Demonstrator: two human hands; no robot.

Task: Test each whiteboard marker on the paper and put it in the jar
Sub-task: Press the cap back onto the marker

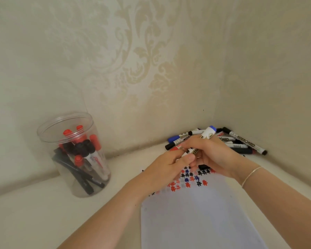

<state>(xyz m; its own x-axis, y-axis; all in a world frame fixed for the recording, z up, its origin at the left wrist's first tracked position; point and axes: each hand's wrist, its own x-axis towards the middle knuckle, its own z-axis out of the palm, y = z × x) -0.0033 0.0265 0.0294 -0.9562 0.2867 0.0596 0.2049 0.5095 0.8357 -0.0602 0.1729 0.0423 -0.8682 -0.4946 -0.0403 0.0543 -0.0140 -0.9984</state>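
Note:
My two hands meet above the top of the white paper [196, 218]. My right hand [214, 157] grips a whiteboard marker [207, 133] whose blue end sticks up past the fingers. My left hand [167, 168] pinches a red-ended marker [176, 147] lying across between both hands; whether the right hand also holds this one is hidden by fingers. A clear plastic jar [48, 130] with several red and black markers stands at the left by the wall. The paper carries rows of red, black and blue test marks [188, 180].
A heap of several loose markers [241, 142] lies in the corner at the back right, just beyond my hands. Patterned walls close in the cream tabletop [43, 221] at the back and right. A thin bracelet [250, 175] circles my right wrist.

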